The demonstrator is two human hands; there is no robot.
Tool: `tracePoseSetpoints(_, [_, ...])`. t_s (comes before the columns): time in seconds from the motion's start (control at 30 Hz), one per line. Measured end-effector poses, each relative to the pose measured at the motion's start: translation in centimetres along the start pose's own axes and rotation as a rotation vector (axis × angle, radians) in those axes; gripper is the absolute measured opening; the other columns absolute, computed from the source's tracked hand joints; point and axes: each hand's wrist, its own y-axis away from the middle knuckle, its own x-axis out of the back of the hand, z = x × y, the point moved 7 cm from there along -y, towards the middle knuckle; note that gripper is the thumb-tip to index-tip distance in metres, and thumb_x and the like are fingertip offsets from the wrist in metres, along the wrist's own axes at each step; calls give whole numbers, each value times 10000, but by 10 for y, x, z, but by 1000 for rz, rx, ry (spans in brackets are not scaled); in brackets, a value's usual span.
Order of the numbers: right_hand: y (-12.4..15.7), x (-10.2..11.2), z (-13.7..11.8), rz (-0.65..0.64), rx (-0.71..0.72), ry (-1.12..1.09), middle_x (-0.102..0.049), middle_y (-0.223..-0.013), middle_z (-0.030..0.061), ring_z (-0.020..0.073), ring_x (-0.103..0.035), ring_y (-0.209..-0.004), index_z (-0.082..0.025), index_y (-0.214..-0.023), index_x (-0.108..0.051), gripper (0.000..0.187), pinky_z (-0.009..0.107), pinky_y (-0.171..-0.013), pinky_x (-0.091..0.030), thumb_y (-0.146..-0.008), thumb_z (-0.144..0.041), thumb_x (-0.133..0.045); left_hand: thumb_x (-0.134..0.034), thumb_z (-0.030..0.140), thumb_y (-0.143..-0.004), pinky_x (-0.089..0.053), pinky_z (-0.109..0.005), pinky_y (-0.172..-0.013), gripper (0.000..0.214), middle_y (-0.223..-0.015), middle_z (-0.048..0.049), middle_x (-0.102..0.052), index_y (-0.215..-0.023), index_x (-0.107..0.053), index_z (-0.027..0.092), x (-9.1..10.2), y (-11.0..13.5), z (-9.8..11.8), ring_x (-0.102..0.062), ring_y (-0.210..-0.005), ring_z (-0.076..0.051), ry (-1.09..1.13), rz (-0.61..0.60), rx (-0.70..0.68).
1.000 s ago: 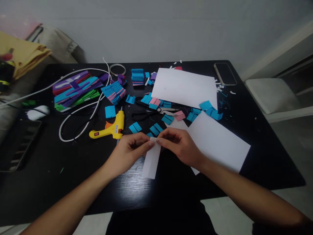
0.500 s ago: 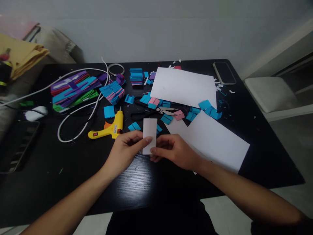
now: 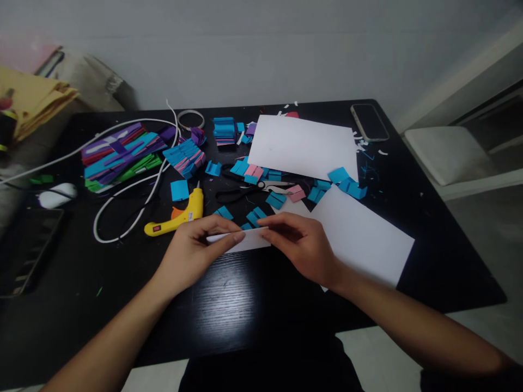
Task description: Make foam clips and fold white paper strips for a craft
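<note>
A narrow folded strip of white paper [image 3: 250, 241] lies crosswise between my two hands, just over the front half of the black table. My left hand [image 3: 200, 247] pinches it with thumb and fingers near its left part. At the right end, my right hand [image 3: 304, 243] grips the strip between thumb and fingers. Just beyond the strip are small folded blue paper pieces [image 3: 256, 215]. A yellow glue gun [image 3: 180, 218] rests close to my left hand, and a white sheet [image 3: 363, 234] lies beside my right hand and wrist.
Black-handled scissors [image 3: 241, 193] lie among blue and pink paper pieces. Bundles of coloured paper strips [image 3: 118, 149] and a looped white cable [image 3: 151, 198] are at left. Another white sheet [image 3: 302, 144] lies at the back, with a phone [image 3: 370, 122] at the back right corner.
The white paper has turned from upright to crosswise and now shows as a narrow strip. My hands have moved apart, the right one rising slightly towards its right end.
</note>
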Motion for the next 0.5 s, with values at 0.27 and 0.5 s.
tracePoseSetpoints(0.27, [-4, 2, 8, 31, -150, -150, -788, -887, 25, 188, -754, -843, -231, -897, -793, 228, 355, -851, -636, -763, -382, -896, -825, 319, -805, -550, -200, -632, 108, -748, -1, -775, -805, -801, 214, -1, 4, -2, -698, -672, -137, 26, 80, 5])
tracePoseSetpoints(0.5, [-7, 7, 1, 66, -93, -121, -787, -884, 15, 185, -743, -844, -241, -861, -798, 175, 354, -861, -625, -774, -363, -888, -826, 336, -826, -523, -177, -601, 103, -733, 15, -772, -849, -827, 236, -3, 7, -5, -680, -647, -113, 6, 92, 38])
